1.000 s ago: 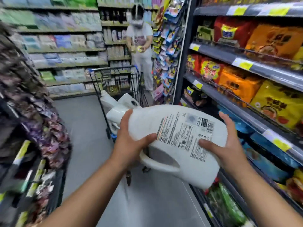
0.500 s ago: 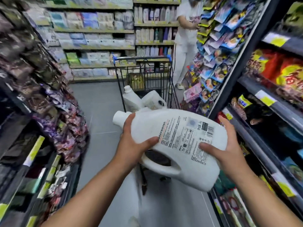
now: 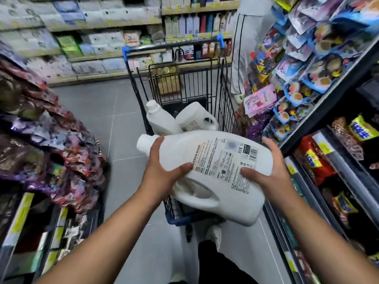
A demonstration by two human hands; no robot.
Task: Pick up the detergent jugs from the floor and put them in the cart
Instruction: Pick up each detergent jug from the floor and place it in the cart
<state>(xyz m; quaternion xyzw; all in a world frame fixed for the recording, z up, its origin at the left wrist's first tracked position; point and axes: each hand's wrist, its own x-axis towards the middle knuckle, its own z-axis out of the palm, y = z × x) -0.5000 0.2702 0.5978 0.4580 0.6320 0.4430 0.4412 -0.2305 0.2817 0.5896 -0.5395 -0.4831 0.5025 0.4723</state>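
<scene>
I hold a large white detergent jug (image 3: 215, 173) on its side, label up, cap pointing left, over the near end of the black wire cart (image 3: 205, 83). My left hand (image 3: 162, 171) grips its neck end, thumb across the front. My right hand (image 3: 264, 173) grips its base end, thumb on the label. Two more white jugs (image 3: 164, 119) lie inside the cart, just beyond the held one. The held jug hides most of the cart's basket.
Shelves of snack packets (image 3: 328, 156) line the right side and hanging packets (image 3: 51, 140) crowd the left. A person in white (image 3: 242, 50) stands beyond the cart at the right. Grey floor (image 3: 98, 111) runs along the cart's left side.
The cart now sits closer and more directly below the jug. The jug stays in both hands in the same grip.
</scene>
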